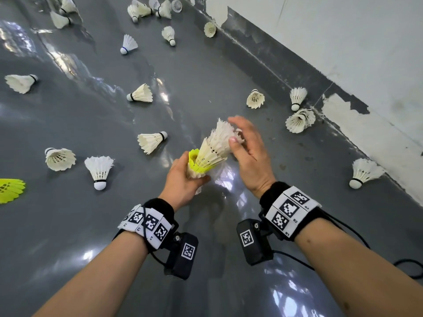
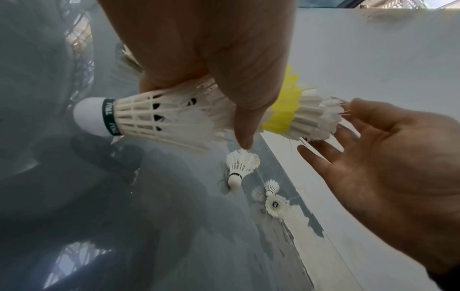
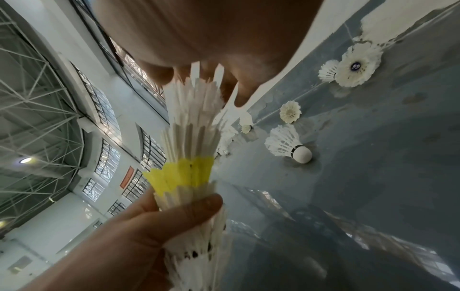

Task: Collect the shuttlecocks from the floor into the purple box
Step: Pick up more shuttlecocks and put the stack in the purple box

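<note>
Above the glossy grey floor (image 1: pixel 96 124), close to the wall (image 1: pixel 343 53) with its peeling paint, the left hand (image 1: pixel 183 179) gripped the lower end of a nested stack of shuttlecocks (image 1: pixel 211 148), its fingers and thumb curled round the bottom skirts, with one yellow shuttlecock (image 1: pixel 194 160) showing among the white ones. The right hand (image 1: pixel 248 154) lay against the feathered top of the stack with its fingers nearly straight and spread, touching the feather tips rather than gripping them; it carried nothing of its own. By my reading, the step in hand was seating the topmost shuttlecock into the stack, part of the gathering stage and not yet the delivery. Most of the task remained: many loose shuttlecocks lay scattered over the floor, among them an upright white one (image 1: pixel 99 169) to the left, a yellow one at the left edge (image 1: pixel 10 189), one lying by the wall to the right (image 1: pixel 364 172), and a pair (image 1: pixel 299 108) near the skirting. The purple box did not show in any view, so its place could not be told. The next move probably called for the free right hand to reach for a nearby shuttlecock, pick it up and slot it cork-first into the open top, while the left hand kept the stack steady without crushing the feathers.
</note>
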